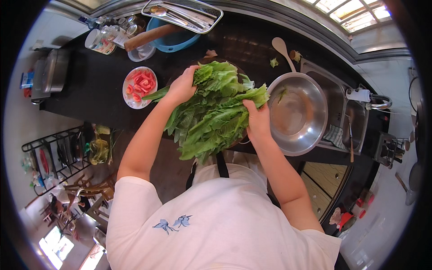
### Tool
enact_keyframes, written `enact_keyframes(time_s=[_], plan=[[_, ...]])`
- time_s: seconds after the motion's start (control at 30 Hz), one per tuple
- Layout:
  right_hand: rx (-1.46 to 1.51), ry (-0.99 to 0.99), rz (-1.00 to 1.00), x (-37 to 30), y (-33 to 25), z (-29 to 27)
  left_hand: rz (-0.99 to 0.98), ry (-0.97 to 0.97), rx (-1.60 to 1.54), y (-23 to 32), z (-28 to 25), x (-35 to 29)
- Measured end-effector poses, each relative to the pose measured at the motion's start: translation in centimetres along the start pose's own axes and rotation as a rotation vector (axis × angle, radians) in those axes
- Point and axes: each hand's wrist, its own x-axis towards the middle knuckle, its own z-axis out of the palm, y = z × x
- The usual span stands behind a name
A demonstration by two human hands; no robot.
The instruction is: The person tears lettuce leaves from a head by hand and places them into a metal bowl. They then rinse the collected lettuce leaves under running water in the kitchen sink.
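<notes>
A big bunch of leafy green lettuce [211, 112] spreads between my two hands, over the near edge of the dark counter. My left hand [183, 85] is closed round its upper left part, fingers partly lost among the leaves. On the right side, my right hand [258, 118] grips the stem ends with the thumb on top. Just right of that hand stands a wide steel basin [299, 114] with a bit of green in it. Left of the lettuce is a patterned plate [143, 104] of cut tomato [143, 82]. A round board beneath the leaves is mostly hidden.
Behind the plate are a blue basin [173, 44] with a rolling pin [150, 37] across it, a wire tray of utensils [184, 15] and several jars [100, 41]. A wooden spoon [282, 50] lies behind the steel basin. The double sink [333, 99] is at the right.
</notes>
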Motion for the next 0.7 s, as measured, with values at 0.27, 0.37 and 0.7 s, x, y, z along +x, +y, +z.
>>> enact_keyframes(time_s=[0.27, 0.37, 0.7], plan=[[0.007, -0.125, -0.006, -2.2, -8.5, 0.5, -0.162, -0.193, -0.342, -1.7, -2.4, 3.6], [0.01, -0.186, -0.004, -2.6, -10.6, 0.3, -0.131, -0.172, -0.206, -3.6, -2.1, 4.7], [0.0, -0.215, -0.062, -2.0, -13.1, -3.5, 0.169, 0.404, 0.063, 6.0, -1.9, 5.8]])
